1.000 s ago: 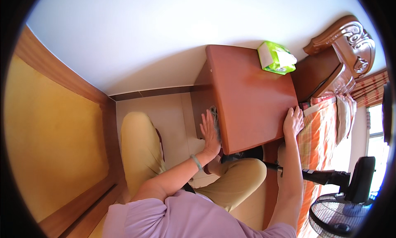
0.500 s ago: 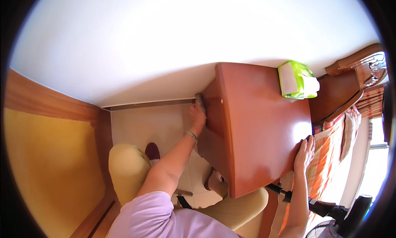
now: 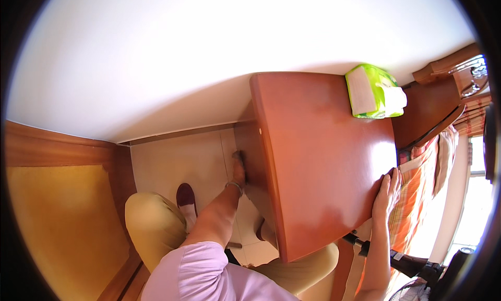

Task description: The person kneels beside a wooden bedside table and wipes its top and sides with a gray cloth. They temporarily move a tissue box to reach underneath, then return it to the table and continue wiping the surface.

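Both hands sit on opposite sides of a small reddish-brown wooden table [image 3: 323, 160], seen from the head view. Left hand [image 3: 239, 168] reaches down along the table's left side panel, below the top's edge; its fingers are mostly hidden against the wood, so whether they curl under something or lie flat cannot be told. Right hand [image 3: 387, 194] rests on the right edge of the top, fingers together and laid over the rim, thumb out of sight. A green tissue pack [image 3: 373, 89] lies at the far right corner of the top, near the white wall [image 3: 209, 56]. Just right of the table stands a bed with an orange checked cover [image 3: 417, 196], with its wooden headboard [image 3: 443, 76] at the far end. Near the person's knees a dark red slipper [image 3: 185, 195] rests on the pale tiled floor [image 3: 177, 160]. Judging from the grip on both sides, the step in hand is taking hold of the table to shift or lift it; a next move would call for a firm purchase on the left and an even pull, so the tissue pack stays put.
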The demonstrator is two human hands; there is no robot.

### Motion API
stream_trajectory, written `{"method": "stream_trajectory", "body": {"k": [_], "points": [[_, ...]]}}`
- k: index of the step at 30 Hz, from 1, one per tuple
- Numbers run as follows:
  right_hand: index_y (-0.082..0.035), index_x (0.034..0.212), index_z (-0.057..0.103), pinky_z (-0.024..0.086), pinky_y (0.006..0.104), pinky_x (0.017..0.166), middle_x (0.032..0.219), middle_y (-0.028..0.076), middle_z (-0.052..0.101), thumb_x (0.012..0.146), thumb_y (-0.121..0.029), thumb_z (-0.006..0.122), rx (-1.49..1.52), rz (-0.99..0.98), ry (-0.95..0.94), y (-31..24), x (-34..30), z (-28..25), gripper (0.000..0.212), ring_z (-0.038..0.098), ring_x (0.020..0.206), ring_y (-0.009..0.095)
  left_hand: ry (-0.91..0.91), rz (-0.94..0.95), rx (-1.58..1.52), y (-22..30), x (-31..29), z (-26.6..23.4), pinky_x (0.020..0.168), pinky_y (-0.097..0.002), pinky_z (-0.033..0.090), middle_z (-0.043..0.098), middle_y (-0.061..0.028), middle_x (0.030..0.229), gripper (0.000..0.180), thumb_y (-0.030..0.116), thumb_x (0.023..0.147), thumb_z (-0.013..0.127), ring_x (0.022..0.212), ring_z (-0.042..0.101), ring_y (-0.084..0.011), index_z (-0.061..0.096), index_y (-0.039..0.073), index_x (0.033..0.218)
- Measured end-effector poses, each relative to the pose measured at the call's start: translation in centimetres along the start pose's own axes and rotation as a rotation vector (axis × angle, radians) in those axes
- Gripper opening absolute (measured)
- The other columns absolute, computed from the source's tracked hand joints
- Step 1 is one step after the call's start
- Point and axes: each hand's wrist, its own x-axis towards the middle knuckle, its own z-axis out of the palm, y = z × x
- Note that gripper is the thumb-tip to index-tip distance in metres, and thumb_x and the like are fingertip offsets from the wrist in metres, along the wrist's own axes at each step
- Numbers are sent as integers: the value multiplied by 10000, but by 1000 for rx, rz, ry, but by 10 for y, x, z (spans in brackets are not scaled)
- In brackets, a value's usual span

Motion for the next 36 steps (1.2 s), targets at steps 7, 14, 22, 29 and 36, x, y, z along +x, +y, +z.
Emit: {"method": "stream_trajectory", "body": {"k": [7, 14, 22, 29, 36], "points": [[-49, 1468, 426, 212, 462, 1165, 1522, 184, 407, 1014, -408, 358, -70, 42, 5, -5, -2, -2, 582, 354, 1412, 335, 127, -243, -304, -31, -126, 39, 801, -302, 527, 687, -20, 1052, 577, 583, 1036, 320, 897, 653, -159, 606, 112, 1206], [-61, 1469, 433, 198, 472, 1173, 1538, 162, 397, 1001, -449, 370, -44, 72, 31, -12, -2, 2, 612, 333, 1432, 317, 118, -228, -44, 45, -263, 138, 1104, -383, 397, 438, -63, 1509, 683, 588, 1041, 214, 1352, 444, -223, 343, 116, 1517], [-78, 1486, 413, 167, 487, 1188, 1559, 146, 372, 1004, -459, 359, -19, 108, 6, -23, -4, -5, 618, 304, 1453, 308, -199, 520, 727, 79, -340, 173, 1224, -369, 100, 78, -150, 1637, 638, 417, 1074, 281, 1513, 65, -288, 151, 21, 1556], [-68, 1476, 426, 168, 486, 1186, 1554, 154, 378, 1003, -458, 354, -30, 84, 22, -21, -2, -2, 618, 311, 1449, 313, -310, 990, 859, 127, -311, 197, 1230, -401, 49, 44, -184, 1638, 605, 327, 1076, 277, 1514, 19, -342, 88, 30, 1569], [-59, 1463, 434, 230, 459, 1161, 1517, 180, 417, 1015, -421, 351, -98, 24, 25, 3, 2, 8, 581, 361, 1409, 339, -149, 810, 815, 144, -198, 187, 1190, -398, 166, 220, -160, 1571, 676, 486, 1032, 277, 1452, 188, -306, 213, 42, 1537]]}}
